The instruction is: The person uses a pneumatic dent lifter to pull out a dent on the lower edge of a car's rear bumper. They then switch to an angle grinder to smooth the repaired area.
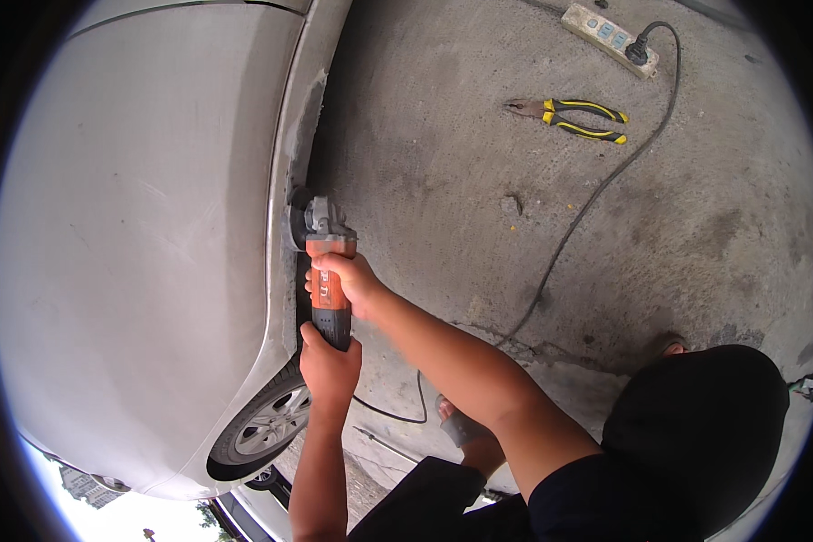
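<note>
Both of my hands are wrapped round an orange and black angle grinder (331, 287). My right hand (356, 282) closes on the orange body just behind the metal gear head. Lower down, my left hand (331, 363) grips the black rear end. The grinder's dark disc (295, 226) sits at the sill (285, 172) along the lower edge of a silver car (144, 226), where a strip of the paint looks dull and rough. Whether the disc is spinning cannot be told. My fingers on the far side of the tool are partly hidden.
Pliers (574, 120) with yellow and black handles lie on the concrete floor (443, 163). A power strip (610, 41) with a black plug is farther off; its cable (576, 217) runs back toward me. A car wheel (266, 420) is left of my left forearm.
</note>
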`<action>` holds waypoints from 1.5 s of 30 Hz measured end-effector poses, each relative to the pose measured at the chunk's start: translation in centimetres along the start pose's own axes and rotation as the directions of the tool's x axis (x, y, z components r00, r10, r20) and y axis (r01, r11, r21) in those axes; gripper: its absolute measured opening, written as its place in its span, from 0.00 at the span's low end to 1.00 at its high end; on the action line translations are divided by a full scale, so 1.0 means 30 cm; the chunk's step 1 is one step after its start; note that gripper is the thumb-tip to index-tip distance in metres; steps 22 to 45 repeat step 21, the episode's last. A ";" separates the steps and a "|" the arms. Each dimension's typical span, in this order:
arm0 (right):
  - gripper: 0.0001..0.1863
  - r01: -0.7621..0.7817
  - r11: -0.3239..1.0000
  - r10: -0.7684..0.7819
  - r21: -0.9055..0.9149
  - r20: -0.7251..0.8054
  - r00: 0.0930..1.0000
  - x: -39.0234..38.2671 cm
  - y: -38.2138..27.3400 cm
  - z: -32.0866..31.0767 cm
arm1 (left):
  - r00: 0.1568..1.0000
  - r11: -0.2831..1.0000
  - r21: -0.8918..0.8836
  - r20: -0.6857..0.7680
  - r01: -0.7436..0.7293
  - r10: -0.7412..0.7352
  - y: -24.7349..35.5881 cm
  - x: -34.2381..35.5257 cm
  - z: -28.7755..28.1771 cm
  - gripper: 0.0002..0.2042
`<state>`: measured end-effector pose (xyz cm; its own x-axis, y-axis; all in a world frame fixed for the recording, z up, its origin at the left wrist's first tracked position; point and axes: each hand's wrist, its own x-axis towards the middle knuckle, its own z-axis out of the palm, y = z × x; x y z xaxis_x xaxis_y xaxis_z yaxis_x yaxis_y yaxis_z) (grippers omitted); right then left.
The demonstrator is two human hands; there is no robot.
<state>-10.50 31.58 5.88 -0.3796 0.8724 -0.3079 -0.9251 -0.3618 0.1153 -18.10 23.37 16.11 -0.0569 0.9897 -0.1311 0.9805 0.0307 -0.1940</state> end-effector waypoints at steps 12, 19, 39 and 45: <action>0.15 -0.103 0.981 0.116 0.167 -0.073 0.991 -0.005 0.248 -0.010 | 0.997 0.997 0.055 0.058 0.051 -0.054 -0.191 -0.078 -0.009 0.24; 0.19 0.065 0.982 -0.070 0.179 0.022 0.997 0.041 0.058 0.076 | 0.996 0.993 0.115 0.082 0.007 -0.017 -0.023 0.066 -0.150 0.23; 0.19 -0.006 0.982 0.006 0.190 0.004 1.000 0.046 0.093 0.046 | 0.995 0.992 0.122 0.094 0.010 -0.022 -0.012 0.073 -0.170 0.23; 0.19 -0.006 0.982 0.006 0.190 0.004 1.000 0.046 0.093 0.046 | 0.995 0.992 0.122 0.094 0.010 -0.022 -0.012 0.073 -0.170 0.23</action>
